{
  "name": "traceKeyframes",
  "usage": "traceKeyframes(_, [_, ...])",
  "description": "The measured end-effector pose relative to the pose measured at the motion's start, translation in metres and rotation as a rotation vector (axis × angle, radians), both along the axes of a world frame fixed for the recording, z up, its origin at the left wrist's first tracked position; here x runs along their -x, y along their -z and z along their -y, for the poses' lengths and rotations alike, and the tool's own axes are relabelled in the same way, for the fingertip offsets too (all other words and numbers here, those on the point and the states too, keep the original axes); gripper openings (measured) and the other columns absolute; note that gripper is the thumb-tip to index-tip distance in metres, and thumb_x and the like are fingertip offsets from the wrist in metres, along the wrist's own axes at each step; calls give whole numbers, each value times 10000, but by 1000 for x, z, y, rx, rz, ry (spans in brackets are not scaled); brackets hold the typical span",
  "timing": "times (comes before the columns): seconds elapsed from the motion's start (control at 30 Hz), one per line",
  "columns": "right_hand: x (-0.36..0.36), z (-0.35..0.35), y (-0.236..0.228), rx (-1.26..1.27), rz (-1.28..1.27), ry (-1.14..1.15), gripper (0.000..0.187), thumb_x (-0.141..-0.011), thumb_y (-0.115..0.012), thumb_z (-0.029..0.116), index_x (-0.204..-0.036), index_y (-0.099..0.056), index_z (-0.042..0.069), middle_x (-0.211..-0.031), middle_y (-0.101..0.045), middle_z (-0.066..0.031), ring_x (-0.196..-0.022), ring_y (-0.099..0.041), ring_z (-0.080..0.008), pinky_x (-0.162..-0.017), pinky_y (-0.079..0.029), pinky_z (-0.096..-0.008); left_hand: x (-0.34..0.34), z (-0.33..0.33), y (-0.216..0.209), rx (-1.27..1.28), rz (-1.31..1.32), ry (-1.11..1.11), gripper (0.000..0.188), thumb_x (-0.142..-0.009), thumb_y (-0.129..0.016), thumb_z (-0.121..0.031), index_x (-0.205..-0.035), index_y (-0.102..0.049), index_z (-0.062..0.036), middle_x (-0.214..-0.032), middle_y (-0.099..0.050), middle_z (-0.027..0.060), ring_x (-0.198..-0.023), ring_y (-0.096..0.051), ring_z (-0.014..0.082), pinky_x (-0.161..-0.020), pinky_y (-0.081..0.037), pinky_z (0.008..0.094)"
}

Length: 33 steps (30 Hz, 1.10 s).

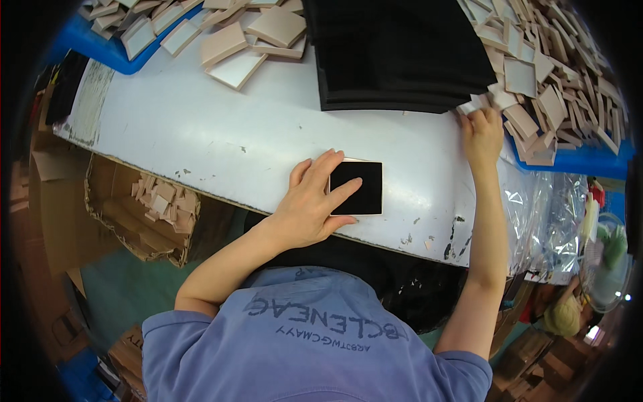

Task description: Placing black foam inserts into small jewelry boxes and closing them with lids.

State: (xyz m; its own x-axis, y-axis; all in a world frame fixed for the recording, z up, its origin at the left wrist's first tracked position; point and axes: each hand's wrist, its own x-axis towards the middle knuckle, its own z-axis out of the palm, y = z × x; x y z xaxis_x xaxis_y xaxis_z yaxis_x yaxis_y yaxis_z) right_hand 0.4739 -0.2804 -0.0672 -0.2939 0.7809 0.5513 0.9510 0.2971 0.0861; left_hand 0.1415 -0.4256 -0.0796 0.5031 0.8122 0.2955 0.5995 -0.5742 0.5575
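Left hand (305, 206), clamped on black-faced box (364, 199); right hand (483, 137), grip unclear, beside black sheets (402, 57) and pale boxes (552, 105): seemingly a fetching step, needing a single-piece pinch next.

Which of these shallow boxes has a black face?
The box under the left hand, black with a pale rim; the heaped boxes show only pale pink and white.

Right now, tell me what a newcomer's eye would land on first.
Probably the big black stack at top centre, stark against the white table. Below it, the left hand holds a pale-edged black square. At upper right, the right hand is at the edge of a heap of pale trays.
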Motion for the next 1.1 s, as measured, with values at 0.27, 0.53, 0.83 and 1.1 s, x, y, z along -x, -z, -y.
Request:
traceKeyframes(0.27, [68,118,-30,644,-2018,-174,152,-892,-594,128,-949,-551,-7,-930,-632,-66,-808,-588,-121,-726,-482,-250,3,-3,2,3,67,52,654,-686,-766,-277,-1249,-499,-78,-1374,-318,248,-1232,-371,382,-968,-292,447])
traceKeyframes(0.53, [116,130,12,988,-1582,-60,423,-867,-606,136,-1241,-483,-17,-1146,-565,-132,-985,-570,-190,-792,-499,-297,8,-6,20,-31,285,17,1137,-624,-829,-303,-1420,-50,-73,-1433,-185,301,-1282,-338,429,-1009,-272,504])
traceKeyframes(0.83, [141,121,-23,508,-326,-451,501,-754,-684,218,-1208,-569,41,-1133,-521,-223,-964,-525,-361,-826,-450,-414,7,-8,20,-15,306,0,1134,-638,-816,-309,-1444,-51,-80,-1430,-214,284,-1276,-356,399,-996,-289,489])
traceKeyframes(1.1, [142,133,-6,445,-291,-440,498,-775,-664,238,-1221,-553,46,-1269,-425,-265,-1076,-478,-392,-914,-382,-458,10,-9,-2,27,-134,70,939,-680,-746,-434,-1402,-299,-32,-1436,-235,259,-1311,-275,417,-1022,-240,508])
